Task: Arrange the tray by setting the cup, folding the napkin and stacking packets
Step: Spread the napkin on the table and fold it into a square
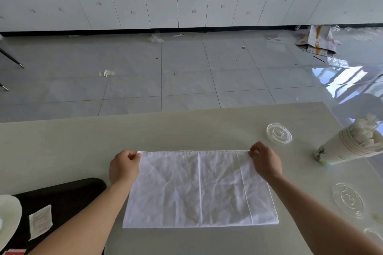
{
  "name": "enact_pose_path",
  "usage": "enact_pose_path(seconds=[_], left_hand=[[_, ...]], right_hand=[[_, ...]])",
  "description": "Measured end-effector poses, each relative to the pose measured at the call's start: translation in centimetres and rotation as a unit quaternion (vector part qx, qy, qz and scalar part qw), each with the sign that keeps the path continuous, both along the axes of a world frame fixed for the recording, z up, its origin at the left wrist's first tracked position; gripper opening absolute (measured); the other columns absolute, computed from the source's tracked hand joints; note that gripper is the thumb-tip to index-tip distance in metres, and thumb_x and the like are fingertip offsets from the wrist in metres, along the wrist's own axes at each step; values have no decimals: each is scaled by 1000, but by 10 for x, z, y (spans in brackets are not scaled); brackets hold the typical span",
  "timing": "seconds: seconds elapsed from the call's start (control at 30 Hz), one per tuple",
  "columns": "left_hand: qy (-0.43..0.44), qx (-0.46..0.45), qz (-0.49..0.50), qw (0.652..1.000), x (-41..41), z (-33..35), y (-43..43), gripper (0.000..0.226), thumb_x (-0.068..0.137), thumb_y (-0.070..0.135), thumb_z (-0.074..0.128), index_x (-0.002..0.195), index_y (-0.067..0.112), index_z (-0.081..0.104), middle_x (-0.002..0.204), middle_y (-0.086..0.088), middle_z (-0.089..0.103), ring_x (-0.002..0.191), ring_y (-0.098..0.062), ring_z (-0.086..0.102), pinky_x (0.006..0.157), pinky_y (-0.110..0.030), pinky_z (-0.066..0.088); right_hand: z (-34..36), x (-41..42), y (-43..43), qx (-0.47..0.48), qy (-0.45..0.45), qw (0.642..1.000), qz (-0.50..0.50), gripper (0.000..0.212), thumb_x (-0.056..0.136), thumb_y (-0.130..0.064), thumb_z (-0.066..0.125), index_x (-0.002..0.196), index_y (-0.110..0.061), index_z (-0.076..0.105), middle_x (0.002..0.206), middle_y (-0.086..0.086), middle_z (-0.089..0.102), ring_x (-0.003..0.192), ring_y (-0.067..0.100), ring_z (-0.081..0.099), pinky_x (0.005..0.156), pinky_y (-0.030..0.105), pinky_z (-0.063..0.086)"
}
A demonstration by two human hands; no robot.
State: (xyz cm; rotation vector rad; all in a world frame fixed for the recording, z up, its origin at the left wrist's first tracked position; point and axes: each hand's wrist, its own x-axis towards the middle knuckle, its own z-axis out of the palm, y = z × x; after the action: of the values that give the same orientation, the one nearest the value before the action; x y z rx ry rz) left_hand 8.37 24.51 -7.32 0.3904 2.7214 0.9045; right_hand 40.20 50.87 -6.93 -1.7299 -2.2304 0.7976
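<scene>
Napkin (199, 188) flat on table (62, 151), folded, far edge doubled. Left hand (124, 166) pinches far left corner; right hand (266, 161) pinches far right corner. Black tray (68, 196) at left, packet (40, 221) lying on it. Cup stack (350, 147) tilted at right.

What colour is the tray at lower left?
Black tray, seen in the head view.

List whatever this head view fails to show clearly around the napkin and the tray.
- Black tray: cut off by the lower-left frame edge and crossed by the left forearm; its full contents are unseen.
- Small white packet: print too small to read.
- Left hand and right hand: curled fingers hide each grip on the white cloth napkin.
- Stacked paper cups: the right edge cuts them off.
</scene>
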Motion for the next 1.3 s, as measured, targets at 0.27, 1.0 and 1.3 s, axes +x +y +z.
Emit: enact_pose_path(seconds=[0.27, 1.0, 1.3], left_hand=[[23, -27, 3, 999, 7, -3, 6, 17, 88, 34, 61, 86, 17, 63, 90, -7, 69, 78, -29, 58, 65, -35, 46], [183, -232, -311, 903, 106, -23, -74, 77, 88, 70, 11, 151, 26, 21, 160, -14, 17, 146, -34, 16, 114, -58, 16], [160, -285, -288, 900, 115, -11, -90, 82, 85, 72, 5, 152, 26, 12, 160, -16, 13, 146, -38, 13, 115, -58, 15]], right_hand=[[-11, 5, -1, 83, -1, 996, 27, 13, 88, -20, 67, 99, -16, 63, 103, 6, 67, 83, 34, 62, 62, 32, 39], [-35, 18, -164, 146, -179, 934, 271, 77, 95, -69, 26, 155, -22, 16, 164, -2, 8, 151, 22, -1, 119, 49, 7], [-34, 79, -152, 102, -235, 944, 206, 79, 90, -72, -1, 153, -24, -11, 162, -5, -19, 147, 15, -24, 120, 41, -8]])
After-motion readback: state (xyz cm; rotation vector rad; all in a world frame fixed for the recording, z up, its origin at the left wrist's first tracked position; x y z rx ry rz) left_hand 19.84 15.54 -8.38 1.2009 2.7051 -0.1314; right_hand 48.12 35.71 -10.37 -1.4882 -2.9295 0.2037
